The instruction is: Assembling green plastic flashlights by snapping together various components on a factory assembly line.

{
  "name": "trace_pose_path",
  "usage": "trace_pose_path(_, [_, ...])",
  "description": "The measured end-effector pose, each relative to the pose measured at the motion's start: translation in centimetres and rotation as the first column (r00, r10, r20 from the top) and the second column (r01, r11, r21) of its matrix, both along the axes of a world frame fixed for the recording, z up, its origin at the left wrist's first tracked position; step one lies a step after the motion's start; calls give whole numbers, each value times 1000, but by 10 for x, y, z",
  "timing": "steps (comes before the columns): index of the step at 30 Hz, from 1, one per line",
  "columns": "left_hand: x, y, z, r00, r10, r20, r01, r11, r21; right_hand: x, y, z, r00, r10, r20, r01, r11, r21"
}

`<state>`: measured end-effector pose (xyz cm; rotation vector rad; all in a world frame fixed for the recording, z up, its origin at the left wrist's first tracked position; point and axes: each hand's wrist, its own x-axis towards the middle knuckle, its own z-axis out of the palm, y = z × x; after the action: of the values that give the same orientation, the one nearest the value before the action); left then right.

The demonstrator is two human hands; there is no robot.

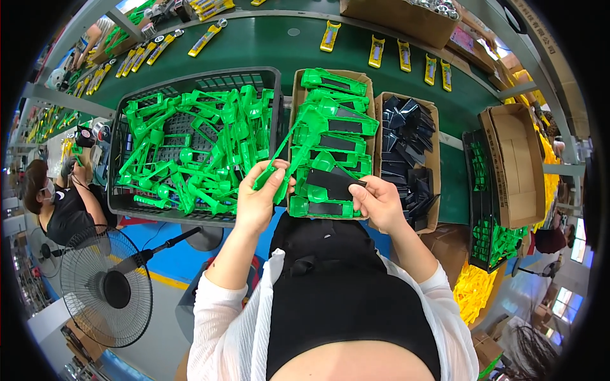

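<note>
My left hand [257, 197] is closed around the narrow end of a green plastic housing [309, 130], whose wide cupped end points away over a cardboard tray [297, 95]. In that tray lie several green housings [335, 80] with black rectangles in their frames. Between finger and thumb, my right hand [381, 202] pinches the edge of a thin black panel [329, 184], held apart from the housing's cupped end. To the right, a second cardboard box [434, 127] holds many loose black panels [406, 136]. A black plastic crate [274, 79] full of green housings [238, 127] stands at the left.
Beyond the boxes runs a green conveyor belt [279, 47] bearing several yellow-packed items [377, 51]. At the right stand a black crate [476, 190] and a cardboard box [518, 165]. A floor fan [107, 286] is at the lower left, near a seated co-worker [70, 206].
</note>
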<state>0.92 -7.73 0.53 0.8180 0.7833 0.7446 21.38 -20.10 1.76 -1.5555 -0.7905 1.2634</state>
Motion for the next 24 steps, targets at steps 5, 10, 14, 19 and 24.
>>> trace_pose_path(5, [20, -13, -2, 968, 231, -99, -195, 939, 284, -16, 4, 4, 975, -43, 218, 19, 993, 113])
trace_pose_path(10, [29, -14, -3, 977, 207, -47, -189, 951, 245, -26, 6, 2, 962, -67, 263, 21, 985, 173])
trace_pose_path(14, [27, -14, 2, 980, 197, 37, -194, 978, -81, -28, 5, -2, 962, -65, 267, 15, 983, 186])
trace_pose_path(19, [31, -19, 4, 966, 242, 87, -227, 962, -149, -35, 4, -6, 960, -124, 252, 63, 969, 238])
trace_pose_path(24, [31, -23, 1, 965, 233, 123, -215, 966, -146, -34, 1, -10, 966, -153, 208, 105, 968, 227])
